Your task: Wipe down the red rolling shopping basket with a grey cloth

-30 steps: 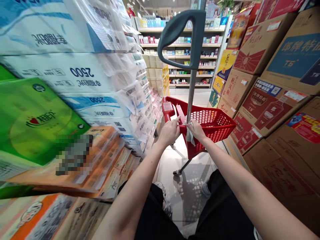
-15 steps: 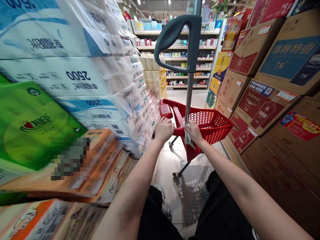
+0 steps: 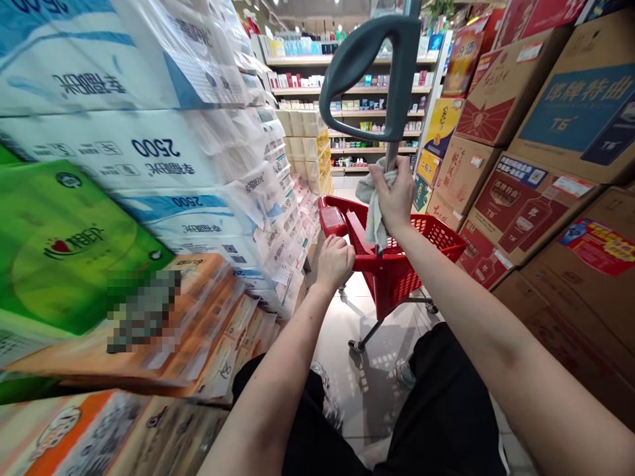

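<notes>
In front of me stands a red shopping cart [image 3: 389, 281] with a perforated basket and castors. A metal pole rises from it to a grey loop handle [image 3: 331, 82]. My left hand [image 3: 336, 263] is closed around the cart's red rim at its near left corner. Higher up, my right hand [image 3: 395, 198] wraps a pale grey cloth [image 3: 376, 215] around the pole, below the loop handle. The cloth's loose end hangs down over the near side of the basket. Part of the pole is hidden behind my fingers and the cloth.
Stacked white tissue packs [image 3: 169, 152] line the left side, with a green pack [image 3: 74, 244] and orange packs [image 3: 198, 297] nearer me. Cardboard cartons [image 3: 536, 192] are piled on the right. Shelves of goods [image 3: 347, 89] stand at the back. A tiled floor [image 3: 327, 330] lies between.
My right hand has moved up the pole with the cloth, from the basket rim to just below the loop handle. The cart and handle shifted slightly right. My left hand stays on the rim.
</notes>
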{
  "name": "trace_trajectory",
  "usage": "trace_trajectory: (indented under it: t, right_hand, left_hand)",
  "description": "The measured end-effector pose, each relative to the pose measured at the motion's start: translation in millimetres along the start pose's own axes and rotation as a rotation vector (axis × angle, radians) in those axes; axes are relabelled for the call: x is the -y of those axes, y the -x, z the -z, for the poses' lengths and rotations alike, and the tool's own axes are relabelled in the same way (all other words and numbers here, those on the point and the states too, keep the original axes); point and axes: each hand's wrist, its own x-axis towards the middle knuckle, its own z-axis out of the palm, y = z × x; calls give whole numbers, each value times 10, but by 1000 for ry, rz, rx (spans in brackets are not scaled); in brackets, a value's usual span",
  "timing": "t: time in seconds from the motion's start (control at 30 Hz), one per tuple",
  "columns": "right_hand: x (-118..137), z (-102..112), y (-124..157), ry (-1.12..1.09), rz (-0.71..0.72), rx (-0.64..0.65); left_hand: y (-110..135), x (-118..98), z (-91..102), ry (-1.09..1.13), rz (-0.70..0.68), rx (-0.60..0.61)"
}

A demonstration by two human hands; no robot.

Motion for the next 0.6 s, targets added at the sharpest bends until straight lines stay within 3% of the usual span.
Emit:
trace_trajectory:
  t: [0.13, 0.43, 0.5, 0.6]
  right_hand:
    - [2, 54, 24, 105, 14, 7]
    - [-408, 215, 1178, 210, -264, 206]
    - [-515, 258, 1322, 183, -276, 266]
    - [-647, 354, 1316, 186, -209, 379]
  left_hand:
    - [18, -65, 0, 18, 15, -11]
    - [34, -183, 1, -14, 20, -13]
    - [31, -201, 8, -11, 24, -8]
    - [33, -234, 11, -13, 38, -8]
